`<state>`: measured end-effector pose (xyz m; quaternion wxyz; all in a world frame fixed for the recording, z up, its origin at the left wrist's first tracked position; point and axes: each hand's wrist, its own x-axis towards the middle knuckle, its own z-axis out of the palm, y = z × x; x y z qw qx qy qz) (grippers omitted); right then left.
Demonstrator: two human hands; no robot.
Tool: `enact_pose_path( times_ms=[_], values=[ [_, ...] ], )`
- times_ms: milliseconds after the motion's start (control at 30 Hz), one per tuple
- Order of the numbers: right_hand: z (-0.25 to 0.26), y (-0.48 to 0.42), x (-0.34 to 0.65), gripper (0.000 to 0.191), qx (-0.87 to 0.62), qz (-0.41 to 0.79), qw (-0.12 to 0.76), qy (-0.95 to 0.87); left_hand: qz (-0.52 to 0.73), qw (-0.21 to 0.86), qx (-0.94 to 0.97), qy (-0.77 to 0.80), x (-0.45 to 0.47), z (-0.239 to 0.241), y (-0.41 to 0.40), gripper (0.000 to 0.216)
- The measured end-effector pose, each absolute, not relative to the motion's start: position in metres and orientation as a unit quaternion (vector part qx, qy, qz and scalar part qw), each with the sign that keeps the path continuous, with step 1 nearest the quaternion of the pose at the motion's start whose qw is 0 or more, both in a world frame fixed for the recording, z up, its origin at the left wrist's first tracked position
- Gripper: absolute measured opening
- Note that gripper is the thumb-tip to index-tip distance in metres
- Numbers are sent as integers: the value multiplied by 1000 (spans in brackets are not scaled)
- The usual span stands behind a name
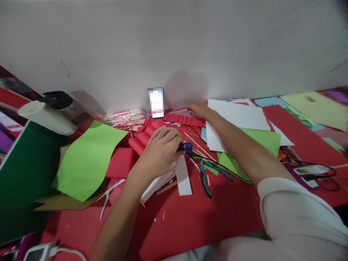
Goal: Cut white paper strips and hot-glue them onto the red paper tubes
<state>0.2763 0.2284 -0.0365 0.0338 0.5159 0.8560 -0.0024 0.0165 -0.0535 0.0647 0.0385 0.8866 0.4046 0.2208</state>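
Observation:
My left hand (pixel 161 150) is closed around a dark tool with a blue and orange tip (pixel 187 147), over a red pleated paper piece (pixel 146 136). A black cord (pixel 225 169) trails from the tool to the right. My right hand (pixel 197 108) reaches far back and rests, fingers down, on another red pleated strip (pixel 185 120) near the wall. A phone (pixel 156 103) stands against the wall between the two hands. Teal-handled pliers (pixel 205 177) lie just right of my left hand.
Green paper sheets (pixel 87 159) lie at left, white sheets (pixel 236 117) and more coloured paper at right. A white cup (pixel 46 117) and dark bottle stand at back left beside a dark green board (pixel 24 177). Wooden sticks (pixel 126 117) lie by the wall. White strips (pixel 183 177) litter the red table.

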Motion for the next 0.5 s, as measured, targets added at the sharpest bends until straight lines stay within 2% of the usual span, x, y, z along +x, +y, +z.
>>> enact_pose_path(
  times_ms=[267, 500],
  values=[
    [-39, 224, 282, 28, 499, -21, -8, 866, 219, 37, 887, 405, 16, 66, -53, 11],
    [-19, 214, 247, 42, 489, -49, -127, 862, 201, 40, 888, 411, 16, 69, -53, 13]
  ],
)
